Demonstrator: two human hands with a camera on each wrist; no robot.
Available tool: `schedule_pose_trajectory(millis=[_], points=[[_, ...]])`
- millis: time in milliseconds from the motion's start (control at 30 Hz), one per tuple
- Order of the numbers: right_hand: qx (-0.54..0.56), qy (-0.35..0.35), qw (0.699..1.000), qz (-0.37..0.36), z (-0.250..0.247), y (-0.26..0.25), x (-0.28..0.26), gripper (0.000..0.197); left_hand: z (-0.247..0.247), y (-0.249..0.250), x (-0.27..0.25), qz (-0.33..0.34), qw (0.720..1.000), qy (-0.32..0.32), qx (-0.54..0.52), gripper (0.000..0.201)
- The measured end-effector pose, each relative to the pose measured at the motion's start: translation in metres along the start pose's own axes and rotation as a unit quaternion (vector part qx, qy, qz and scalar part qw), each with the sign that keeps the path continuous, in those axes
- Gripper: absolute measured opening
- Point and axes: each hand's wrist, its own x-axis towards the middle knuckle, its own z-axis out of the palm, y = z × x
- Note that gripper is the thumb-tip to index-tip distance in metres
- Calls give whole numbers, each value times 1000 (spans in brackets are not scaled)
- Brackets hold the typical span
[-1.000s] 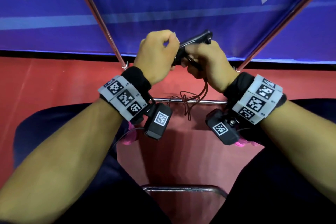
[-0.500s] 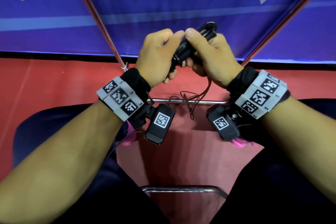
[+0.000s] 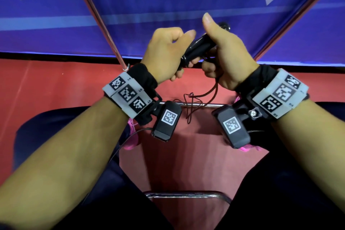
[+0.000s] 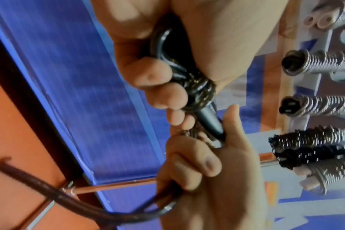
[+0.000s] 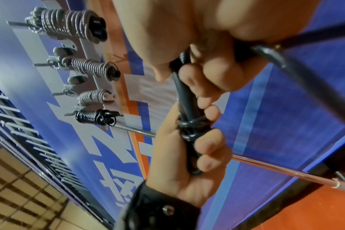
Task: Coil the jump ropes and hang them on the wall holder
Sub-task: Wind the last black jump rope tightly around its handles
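Note:
I hold a black jump rope in both hands in front of my chest. Its two handles (image 3: 201, 46) lie side by side, tilted up to the right, with a few turns of rope wound (image 5: 191, 126) around them. My left hand (image 3: 168, 52) grips the lower part of the handles over the wound turns (image 4: 199, 88). My right hand (image 3: 224, 61) curls round the upper part, thumb sticking up, and holds the rope. Loose rope (image 3: 196, 102) hangs in loops below the hands. The wall holder (image 5: 89, 51) shows in both wrist views, away from my hands.
Several coiled ropes (image 4: 315, 62) sit on the holder's pegs, grey ones and a black one (image 5: 93, 116). Slanted chrome poles (image 3: 97, 15) and a chrome crossbar (image 3: 214, 105) stand against the blue banner wall. Red floor lies below, and a chrome bar (image 3: 186, 195) sits between my knees.
The handles have tilted more upright. My right thumb, which pressed on the handles beside the left thumb, now sticks up free. Both hands shifted slightly right.

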Motion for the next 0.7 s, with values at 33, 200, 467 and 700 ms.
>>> schedule_pose_trajectory(millis=[33, 200, 467, 700], points=[[11, -4, 1000, -12, 0, 0, -1, 60, -2, 1, -1, 1, 1000, -7, -13, 41], [-1, 14, 997, -82, 7, 6, 2, 52, -4, 2, -10, -58, 992, -42, -99, 34], [29, 75, 993, -86, 18, 9, 2, 43, -13, 7, -11, -206, 948, -77, -228, 56], [56, 145, 983, -99, 11, 4, 13, 40, -19, 17, -11, -193, 931, -114, -289, 52]])
